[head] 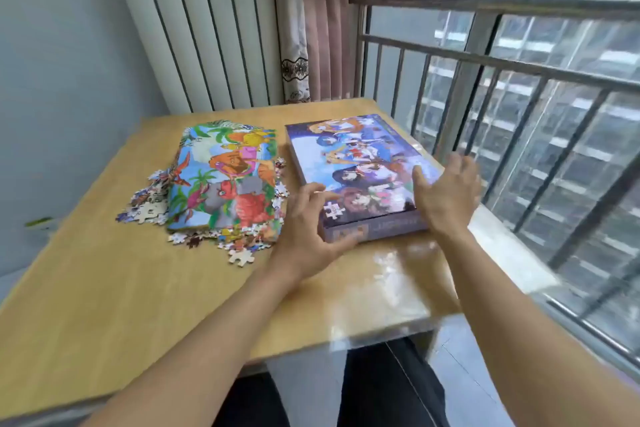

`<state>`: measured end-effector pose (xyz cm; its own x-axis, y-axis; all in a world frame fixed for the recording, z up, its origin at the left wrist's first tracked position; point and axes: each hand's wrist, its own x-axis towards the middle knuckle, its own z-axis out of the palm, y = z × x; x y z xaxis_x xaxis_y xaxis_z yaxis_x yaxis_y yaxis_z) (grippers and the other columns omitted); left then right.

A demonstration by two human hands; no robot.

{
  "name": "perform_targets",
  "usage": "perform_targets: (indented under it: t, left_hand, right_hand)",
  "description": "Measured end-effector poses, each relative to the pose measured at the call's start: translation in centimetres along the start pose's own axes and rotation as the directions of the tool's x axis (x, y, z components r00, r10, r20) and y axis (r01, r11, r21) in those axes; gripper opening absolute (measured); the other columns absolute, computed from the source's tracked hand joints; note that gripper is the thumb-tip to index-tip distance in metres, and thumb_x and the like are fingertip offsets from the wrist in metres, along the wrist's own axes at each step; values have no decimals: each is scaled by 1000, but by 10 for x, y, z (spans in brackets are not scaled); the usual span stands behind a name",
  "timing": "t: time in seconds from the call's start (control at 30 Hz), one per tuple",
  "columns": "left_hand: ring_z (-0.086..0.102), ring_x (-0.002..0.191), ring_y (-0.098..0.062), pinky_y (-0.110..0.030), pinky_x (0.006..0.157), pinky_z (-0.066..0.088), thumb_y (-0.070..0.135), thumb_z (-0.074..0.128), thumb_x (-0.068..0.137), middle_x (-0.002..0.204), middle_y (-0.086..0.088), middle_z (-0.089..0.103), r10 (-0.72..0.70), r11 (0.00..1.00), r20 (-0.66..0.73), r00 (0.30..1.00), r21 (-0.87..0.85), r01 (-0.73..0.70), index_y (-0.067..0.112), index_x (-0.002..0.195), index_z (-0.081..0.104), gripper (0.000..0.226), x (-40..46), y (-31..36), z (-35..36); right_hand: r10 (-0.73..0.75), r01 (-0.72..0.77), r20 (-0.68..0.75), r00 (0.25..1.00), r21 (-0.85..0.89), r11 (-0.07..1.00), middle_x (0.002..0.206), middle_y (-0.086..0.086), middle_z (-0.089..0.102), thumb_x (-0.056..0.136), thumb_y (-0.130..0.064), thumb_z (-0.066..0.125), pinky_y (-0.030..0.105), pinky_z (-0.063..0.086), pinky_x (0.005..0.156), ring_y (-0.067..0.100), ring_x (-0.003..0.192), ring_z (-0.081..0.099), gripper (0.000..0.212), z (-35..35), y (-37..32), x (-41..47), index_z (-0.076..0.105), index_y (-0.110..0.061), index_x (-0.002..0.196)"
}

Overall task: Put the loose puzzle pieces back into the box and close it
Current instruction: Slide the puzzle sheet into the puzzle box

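Observation:
A purple puzzle box [353, 163] with a cartoon picture lies shut on the right half of the wooden table [104, 288]. My left hand [308, 229] is at its near left corner, fingers spread and loosely bent, thumb by the box's front wall. My right hand [446, 194] hovers at the near right corner with fingers straight, blurred by motion. To the left lies a colourful dinosaur box lid [225, 180] on top of a heap of loose puzzle pieces [149, 204]. More loose pieces spill out along its near edge. One piece [241, 256] lies apart.
A metal railing [485, 97] and windows run along the table's right side. A ribbed white panel and a pink curtain [322, 45] stand behind the table. My dark-clothed legs show below the table's near edge.

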<state>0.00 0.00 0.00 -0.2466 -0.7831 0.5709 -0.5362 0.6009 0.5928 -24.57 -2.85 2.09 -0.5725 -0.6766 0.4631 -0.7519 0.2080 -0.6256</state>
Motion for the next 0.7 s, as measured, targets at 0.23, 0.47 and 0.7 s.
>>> perform_targets:
  t: [0.23,0.47,0.7]
  left_hand:
    - [19,148,-9,0,109,7,27,93,60,165,-9,16,-180,983,13,984,23,180,15,148,42,103,4,-20,9]
    - [36,144,-10,-20,116,31,-5,77,62,158,-2,37,-176,982,-106,979,-82,167,16,142,50,87,10,-22,6]
    - [40,143,-9,-31,117,35,14,90,70,152,9,43,-28,994,-131,991,-105,14,21,135,54,74,11,-17,5]
  right_hand:
    - [243,-225,11,970,418,880,141,12,47,82,-40,72,30,30,111,25,132,42,73,7,15,-20,46,-7,142]
    - [232,-249,106,967,580,776,126,0,65,68,-44,73,31,46,106,11,114,60,70,3,20,-18,64,-12,130]
    - [-21,-49,103,994,631,774,139,-3,41,67,-47,82,35,41,112,8,130,45,85,1,21,-21,49,-26,143]
